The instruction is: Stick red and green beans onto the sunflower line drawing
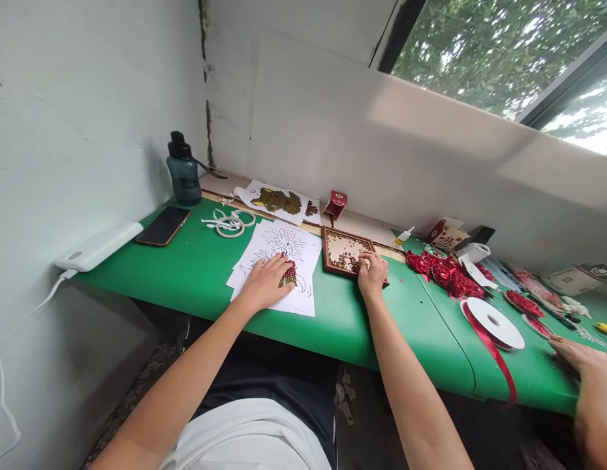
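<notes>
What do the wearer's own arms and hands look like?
Left hand and right hand: both ungloved. Forearms bare, no sleeves in view. No watch, bracelet, cable or marking visible; rings too small to rule out. Also worn: white top, dark garment on the lap.

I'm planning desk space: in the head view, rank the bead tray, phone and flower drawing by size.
Largest: flower drawing, partly under the left hand
Middle: bead tray, partly behind the right hand
Smallest: phone
</notes>
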{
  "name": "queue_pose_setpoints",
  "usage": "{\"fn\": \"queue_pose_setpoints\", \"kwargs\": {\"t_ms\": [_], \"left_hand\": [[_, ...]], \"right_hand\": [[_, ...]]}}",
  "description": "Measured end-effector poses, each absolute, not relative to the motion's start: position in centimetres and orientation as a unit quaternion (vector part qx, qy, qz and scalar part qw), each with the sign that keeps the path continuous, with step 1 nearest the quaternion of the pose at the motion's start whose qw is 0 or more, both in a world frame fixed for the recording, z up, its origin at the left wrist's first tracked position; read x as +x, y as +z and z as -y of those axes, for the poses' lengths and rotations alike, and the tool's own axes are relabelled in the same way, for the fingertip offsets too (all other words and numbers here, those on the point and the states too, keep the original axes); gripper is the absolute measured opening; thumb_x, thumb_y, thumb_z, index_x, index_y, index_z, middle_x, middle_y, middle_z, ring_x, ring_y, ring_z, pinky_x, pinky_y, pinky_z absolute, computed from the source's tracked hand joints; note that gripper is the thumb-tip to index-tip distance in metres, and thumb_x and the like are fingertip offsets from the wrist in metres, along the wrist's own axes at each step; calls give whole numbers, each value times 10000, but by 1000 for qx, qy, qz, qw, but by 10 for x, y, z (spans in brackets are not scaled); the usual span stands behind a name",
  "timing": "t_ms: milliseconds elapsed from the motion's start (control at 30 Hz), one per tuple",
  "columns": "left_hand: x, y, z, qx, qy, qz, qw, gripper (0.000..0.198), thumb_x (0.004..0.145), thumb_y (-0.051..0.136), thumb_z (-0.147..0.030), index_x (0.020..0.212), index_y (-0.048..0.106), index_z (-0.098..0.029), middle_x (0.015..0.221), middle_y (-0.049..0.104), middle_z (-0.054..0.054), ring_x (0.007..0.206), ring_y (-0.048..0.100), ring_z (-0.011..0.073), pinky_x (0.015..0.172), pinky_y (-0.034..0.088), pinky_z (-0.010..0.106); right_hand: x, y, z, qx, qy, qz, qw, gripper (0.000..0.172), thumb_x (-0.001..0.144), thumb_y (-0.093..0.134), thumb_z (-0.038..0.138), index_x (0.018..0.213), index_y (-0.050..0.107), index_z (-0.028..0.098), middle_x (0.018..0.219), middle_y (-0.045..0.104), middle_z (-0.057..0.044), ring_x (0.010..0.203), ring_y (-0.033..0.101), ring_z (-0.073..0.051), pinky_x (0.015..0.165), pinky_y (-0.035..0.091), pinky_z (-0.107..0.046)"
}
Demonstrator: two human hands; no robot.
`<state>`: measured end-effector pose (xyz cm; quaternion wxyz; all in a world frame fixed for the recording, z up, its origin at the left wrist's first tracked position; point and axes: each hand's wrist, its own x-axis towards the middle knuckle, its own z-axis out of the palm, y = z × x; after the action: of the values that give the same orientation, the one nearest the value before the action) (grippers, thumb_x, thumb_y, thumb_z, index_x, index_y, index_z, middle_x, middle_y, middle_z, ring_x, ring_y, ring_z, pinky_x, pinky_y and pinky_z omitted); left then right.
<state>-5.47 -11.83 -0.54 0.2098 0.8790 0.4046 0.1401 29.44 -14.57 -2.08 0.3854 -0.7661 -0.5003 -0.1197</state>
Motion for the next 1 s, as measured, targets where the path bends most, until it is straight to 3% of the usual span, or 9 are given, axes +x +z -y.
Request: {"fn": "queue_pose_setpoints", "kwargs": {"t_ms": [600,1000], "left_hand": [[-54,-4,118,879,136,-405,212,592,1013,435,-521,1564,446,-305,1714,315,-4,1618,205,258,1325,143,547],[-55,-6,117,880,136,-405,206,588,1016,432,-522,1562,445,-306,1711,323,-13,1616,210,258,1328,143,537]], "right_hand": [[299,-22,142,-772,-118,487,391,251,919,474,405,881,638,219,1174,706,-147,1067,532,-316,928,394,-468],[294,-20,143,-772,-104,502,375,272,947,424,321,970,675,217,1235,703,-128,1130,544,-316,955,376,-459]]}}
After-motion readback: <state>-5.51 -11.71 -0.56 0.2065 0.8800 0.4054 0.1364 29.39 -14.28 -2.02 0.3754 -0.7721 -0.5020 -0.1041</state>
